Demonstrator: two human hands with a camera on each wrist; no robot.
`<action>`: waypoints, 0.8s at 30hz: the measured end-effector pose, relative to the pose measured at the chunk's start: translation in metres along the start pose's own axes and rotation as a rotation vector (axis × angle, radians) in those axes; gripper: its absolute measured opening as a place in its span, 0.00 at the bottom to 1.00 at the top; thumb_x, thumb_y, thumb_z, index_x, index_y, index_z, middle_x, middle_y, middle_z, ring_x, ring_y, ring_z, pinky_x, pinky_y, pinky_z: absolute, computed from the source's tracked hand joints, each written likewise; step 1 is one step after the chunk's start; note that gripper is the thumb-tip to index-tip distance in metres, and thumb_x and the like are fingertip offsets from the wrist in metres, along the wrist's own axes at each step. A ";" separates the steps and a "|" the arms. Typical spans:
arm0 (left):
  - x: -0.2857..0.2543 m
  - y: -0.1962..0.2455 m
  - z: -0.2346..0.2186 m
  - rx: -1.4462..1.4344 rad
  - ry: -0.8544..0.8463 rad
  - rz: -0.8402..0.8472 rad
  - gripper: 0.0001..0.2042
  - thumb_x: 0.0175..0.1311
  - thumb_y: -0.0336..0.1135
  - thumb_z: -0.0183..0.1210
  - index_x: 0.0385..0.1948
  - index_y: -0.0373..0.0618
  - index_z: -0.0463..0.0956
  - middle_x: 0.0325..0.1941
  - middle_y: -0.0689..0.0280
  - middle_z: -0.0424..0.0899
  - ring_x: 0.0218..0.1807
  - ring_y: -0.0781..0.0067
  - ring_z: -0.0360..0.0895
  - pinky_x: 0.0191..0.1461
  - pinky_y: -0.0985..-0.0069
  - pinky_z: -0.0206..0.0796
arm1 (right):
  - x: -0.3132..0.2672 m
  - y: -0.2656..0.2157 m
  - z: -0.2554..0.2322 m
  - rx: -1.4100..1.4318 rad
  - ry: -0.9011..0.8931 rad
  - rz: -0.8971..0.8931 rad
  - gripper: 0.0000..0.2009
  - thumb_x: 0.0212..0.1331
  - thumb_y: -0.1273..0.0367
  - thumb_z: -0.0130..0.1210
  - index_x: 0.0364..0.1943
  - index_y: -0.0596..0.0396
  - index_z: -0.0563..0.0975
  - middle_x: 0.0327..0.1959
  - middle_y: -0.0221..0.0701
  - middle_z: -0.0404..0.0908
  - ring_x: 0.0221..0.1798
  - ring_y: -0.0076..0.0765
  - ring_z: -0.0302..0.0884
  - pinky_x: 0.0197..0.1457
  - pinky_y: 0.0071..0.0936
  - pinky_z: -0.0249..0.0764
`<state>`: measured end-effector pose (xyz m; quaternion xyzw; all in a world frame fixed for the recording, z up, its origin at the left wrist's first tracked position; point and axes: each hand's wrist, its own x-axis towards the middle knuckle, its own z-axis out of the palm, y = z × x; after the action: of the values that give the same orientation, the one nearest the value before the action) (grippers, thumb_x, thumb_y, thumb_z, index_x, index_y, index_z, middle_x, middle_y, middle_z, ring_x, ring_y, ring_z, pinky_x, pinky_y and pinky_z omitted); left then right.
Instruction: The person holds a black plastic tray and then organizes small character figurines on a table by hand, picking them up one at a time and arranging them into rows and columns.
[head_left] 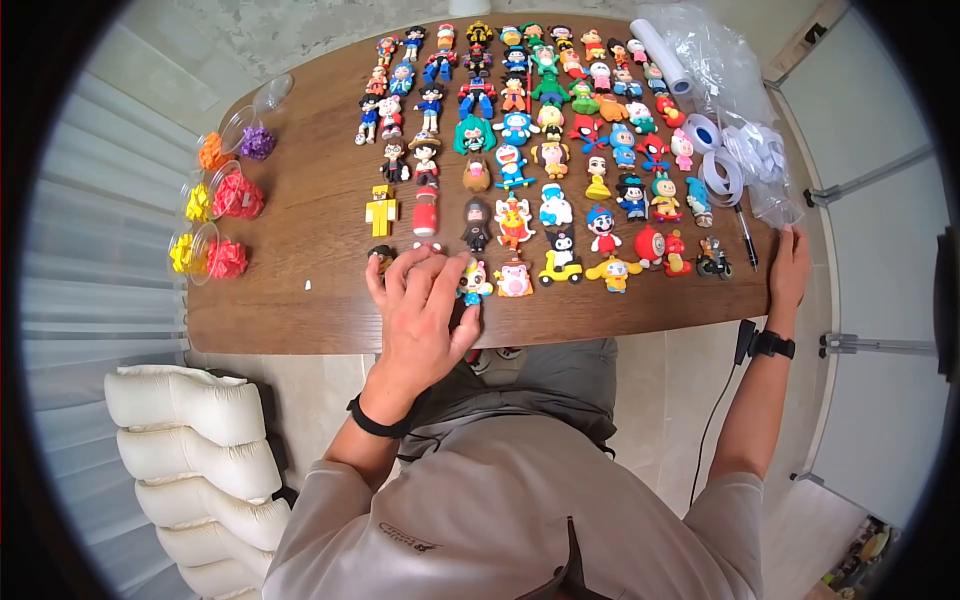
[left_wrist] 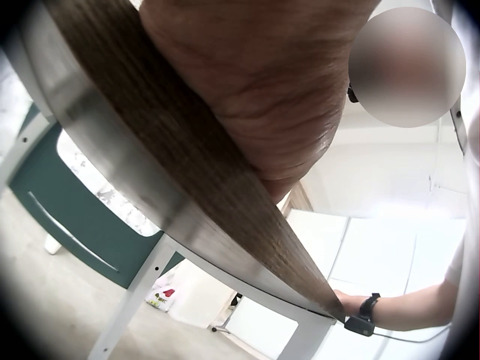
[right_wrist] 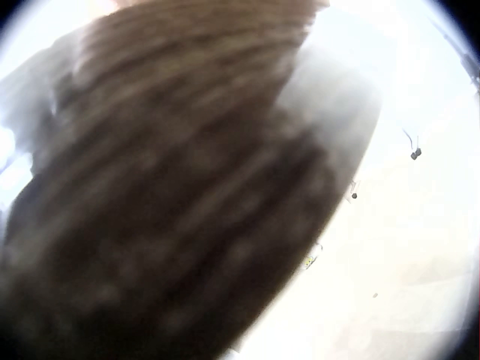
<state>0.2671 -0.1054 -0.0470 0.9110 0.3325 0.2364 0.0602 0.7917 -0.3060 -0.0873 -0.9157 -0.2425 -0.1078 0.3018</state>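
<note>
My left hand [head_left: 418,305] lies over the near row of small toy figures at the front of the table, fingers spread and slightly bent. Its fingertips touch a dark-haired figure [head_left: 380,256] and a red-and-white figure [head_left: 427,246], both partly hidden beneath them. Close to the thumb is a figure with big eyes and yellow hair [head_left: 474,284]. In the left wrist view the heel of this hand [left_wrist: 255,90] rests at the table edge. My right hand [head_left: 789,268] rests on the table's right edge, below a black pen [head_left: 747,238].
Several rows of figures cover the middle of the wooden table [head_left: 300,230]. Clear cups with yellow stars [head_left: 198,204] and red pieces [head_left: 238,195] stand at left. White tape rolls [head_left: 722,178], a white roll [head_left: 661,57] and a plastic bag [head_left: 715,70] lie at right.
</note>
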 end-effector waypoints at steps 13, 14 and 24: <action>0.003 0.000 -0.002 -0.011 -0.001 0.013 0.26 0.51 0.39 0.66 0.56 0.49 0.77 0.64 0.60 0.73 0.72 0.45 0.59 0.75 0.40 0.43 | -0.006 -0.015 -0.005 -0.005 0.024 0.002 0.25 0.72 0.50 0.48 0.56 0.56 0.79 0.54 0.46 0.83 0.58 0.52 0.79 0.63 0.41 0.70; 0.003 0.000 -0.002 -0.013 -0.001 0.012 0.26 0.51 0.39 0.66 0.56 0.49 0.77 0.65 0.60 0.73 0.72 0.45 0.59 0.75 0.40 0.43 | -0.006 -0.014 -0.005 -0.007 0.026 0.000 0.25 0.72 0.50 0.48 0.56 0.57 0.79 0.54 0.46 0.83 0.58 0.52 0.79 0.63 0.41 0.71; 0.002 0.001 -0.002 0.007 0.033 0.018 0.24 0.50 0.38 0.66 0.53 0.49 0.79 0.65 0.59 0.73 0.72 0.44 0.59 0.75 0.41 0.43 | -0.005 -0.015 -0.005 0.006 0.039 0.010 0.26 0.71 0.50 0.49 0.57 0.58 0.79 0.55 0.48 0.83 0.59 0.54 0.79 0.63 0.41 0.71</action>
<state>0.2684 -0.1047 -0.0444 0.9101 0.3261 0.2507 0.0495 0.7795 -0.3003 -0.0777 -0.9138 -0.2322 -0.1234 0.3095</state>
